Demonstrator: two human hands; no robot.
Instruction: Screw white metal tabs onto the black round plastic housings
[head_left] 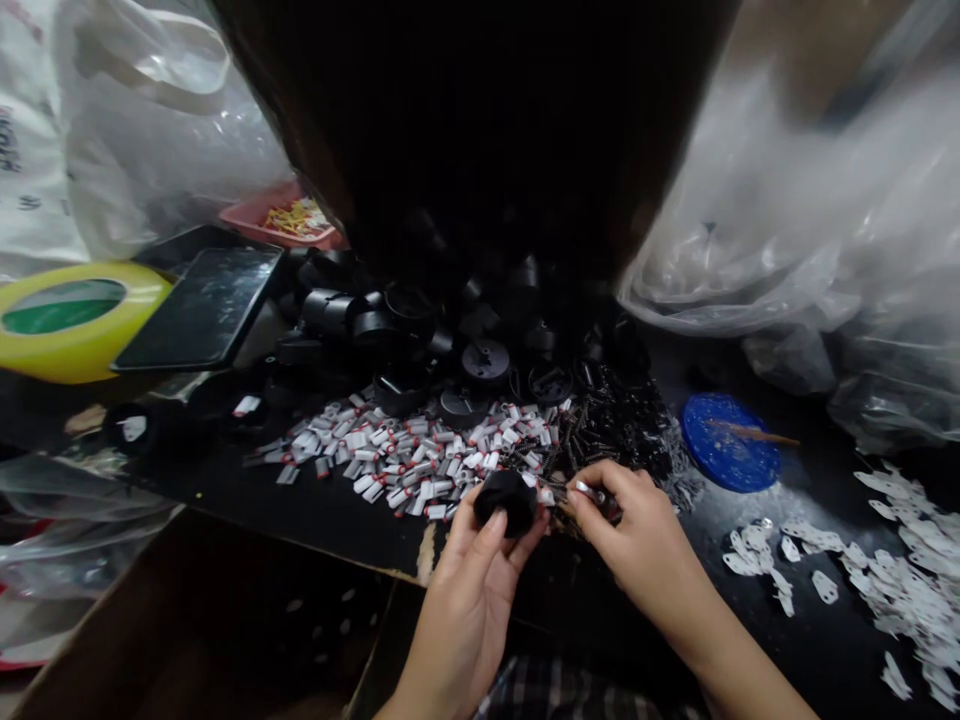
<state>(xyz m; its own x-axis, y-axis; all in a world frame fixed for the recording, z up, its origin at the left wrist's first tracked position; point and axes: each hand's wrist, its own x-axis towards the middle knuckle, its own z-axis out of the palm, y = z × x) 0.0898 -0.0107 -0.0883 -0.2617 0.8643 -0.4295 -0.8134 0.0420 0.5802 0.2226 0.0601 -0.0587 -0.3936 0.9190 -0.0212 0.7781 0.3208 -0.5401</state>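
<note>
My left hand point(480, 575) is closed around a round black plastic housing point(506, 503), tilted, with the thumb on its near side. Just right of it, my right hand point(637, 530) pinches a small shiny metal piece point(591, 490); its exact kind cannot be made out. The fingertips of both hands are close together but apart. Behind them spreads a heap of small grey-and-white cylinders with red ends point(420, 450). Dark coil springs point(615, 425) lie in a pile beyond my right hand. More black round housings point(484, 360) are piled farther back.
At right are a blue lid point(729, 442) with a brown stick across it and many flat white pieces point(900, 570). A yellow tape roll point(82, 315), a dark tablet-like slab point(201, 308) and a red tray point(281, 218) stand at left. Plastic bags point(787, 200) flank the large dark opening.
</note>
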